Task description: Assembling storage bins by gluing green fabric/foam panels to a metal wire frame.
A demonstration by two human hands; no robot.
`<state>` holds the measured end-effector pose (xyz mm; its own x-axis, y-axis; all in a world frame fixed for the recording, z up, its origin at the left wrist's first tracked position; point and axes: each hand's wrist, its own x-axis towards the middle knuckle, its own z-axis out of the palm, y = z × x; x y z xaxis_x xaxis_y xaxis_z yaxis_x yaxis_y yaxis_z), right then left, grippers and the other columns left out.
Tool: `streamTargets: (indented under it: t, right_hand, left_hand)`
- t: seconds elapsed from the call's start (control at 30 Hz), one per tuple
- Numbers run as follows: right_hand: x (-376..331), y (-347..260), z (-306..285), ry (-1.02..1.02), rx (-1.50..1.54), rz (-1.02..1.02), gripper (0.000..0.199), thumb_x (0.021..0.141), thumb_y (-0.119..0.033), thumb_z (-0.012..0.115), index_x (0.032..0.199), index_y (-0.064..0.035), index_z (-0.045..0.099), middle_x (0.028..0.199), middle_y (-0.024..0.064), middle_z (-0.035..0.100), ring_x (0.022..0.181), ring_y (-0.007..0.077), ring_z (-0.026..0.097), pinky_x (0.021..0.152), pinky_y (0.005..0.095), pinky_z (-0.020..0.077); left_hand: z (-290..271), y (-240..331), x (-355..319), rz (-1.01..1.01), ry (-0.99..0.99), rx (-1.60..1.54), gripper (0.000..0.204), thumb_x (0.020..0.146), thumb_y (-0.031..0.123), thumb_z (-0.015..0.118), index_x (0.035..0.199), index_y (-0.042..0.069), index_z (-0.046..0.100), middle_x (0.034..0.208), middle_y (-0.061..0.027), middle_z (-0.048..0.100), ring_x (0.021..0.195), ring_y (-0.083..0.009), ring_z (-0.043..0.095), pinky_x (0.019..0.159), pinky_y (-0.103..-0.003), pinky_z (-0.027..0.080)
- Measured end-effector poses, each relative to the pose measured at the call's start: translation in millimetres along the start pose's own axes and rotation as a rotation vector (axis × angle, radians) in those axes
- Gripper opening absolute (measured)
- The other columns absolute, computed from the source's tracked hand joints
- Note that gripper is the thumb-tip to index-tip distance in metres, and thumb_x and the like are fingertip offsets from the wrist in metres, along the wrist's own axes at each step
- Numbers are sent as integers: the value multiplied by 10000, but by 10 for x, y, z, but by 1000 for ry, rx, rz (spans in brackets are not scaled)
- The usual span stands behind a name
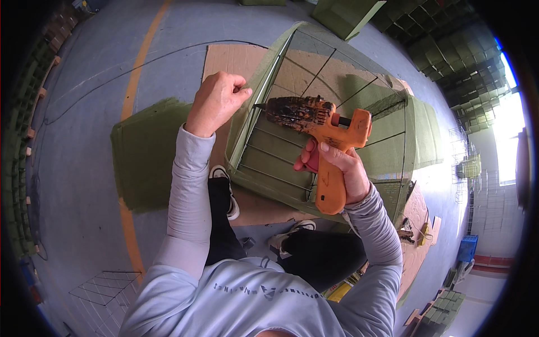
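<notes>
A wire frame (320,73) wrapped in green mesh fabric (269,180) lies in front of me. My right hand (351,171) is closed round the handle of an orange glue gun (331,137). Dark residue coats the gun's front end. Its nozzle points left, over the frame's left edge, and I cannot tell whether it touches. At that edge, just above and left of the nozzle, my left hand (219,104) is closed in a pinch on the rim of the green mesh. The fingertips hide the pinched spot.
Cardboard (222,59) lies under the frame. Another green mesh piece (149,157) rests on the floor at left. A green panel (345,17) stands beyond the frame. Green stacks (426,45) line the far right. Bare wire grids (106,289) sit at lower left.
</notes>
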<state>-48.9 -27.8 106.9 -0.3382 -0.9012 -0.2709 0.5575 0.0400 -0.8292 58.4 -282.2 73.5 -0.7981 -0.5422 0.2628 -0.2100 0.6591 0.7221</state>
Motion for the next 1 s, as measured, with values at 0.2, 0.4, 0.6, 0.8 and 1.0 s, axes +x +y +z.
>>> streamTargets:
  t: [0.2, 0.4, 0.6, 0.8, 1.0]
  right_hand:
    - [-40, -9, 41, -4, -21, -2, 232, 919, -188, 640, 1015, 12, 571, 922, 114, 622, 869, 264, 642, 858, 391, 515]
    - [-27, 12, 18, 36, -30, 2, 242, 911, -193, 648, 1016, 11, 573, 910, 111, 626, 860, 263, 644, 839, 384, 519]
    - [46, -11, -34, 47, -64, -25, 245, 910, -200, 641, 1015, 11, 574, 885, 117, 632, 843, 255, 648, 824, 385, 524]
    - [129, -12, -84, 26, -48, -46, 260, 905, -214, 645, 1013, 12, 572, 881, 125, 631, 831, 259, 647, 821, 384, 525]
    - [153, -28, -112, 43, -77, -49, 265, 907, -215, 638, 1018, 14, 564, 883, 129, 629, 823, 266, 643, 818, 394, 527]
  left_hand:
    - [1, 18, 2, 14, 8, -8, 252, 832, 168, 659, 741, -53, 581, 536, -88, 389, 509, -114, 360, 496, -330, 315]
    - [-7, 70, -1, 19, 30, 17, 216, 798, 162, 656, 713, -33, 618, 563, -183, 549, 509, -301, 563, 535, -395, 423]
    - [-1, 50, 0, 14, 27, 32, 197, 795, 159, 661, 733, -27, 649, 565, -170, 575, 512, -289, 578, 535, -387, 436]
    - [-14, 68, -2, 11, 36, 29, 204, 796, 164, 670, 729, -27, 653, 553, -163, 572, 502, -284, 572, 524, -384, 432]
    - [0, 59, 8, 13, 33, 32, 206, 802, 162, 667, 721, -26, 649, 547, -158, 569, 498, -280, 568, 521, -384, 428]
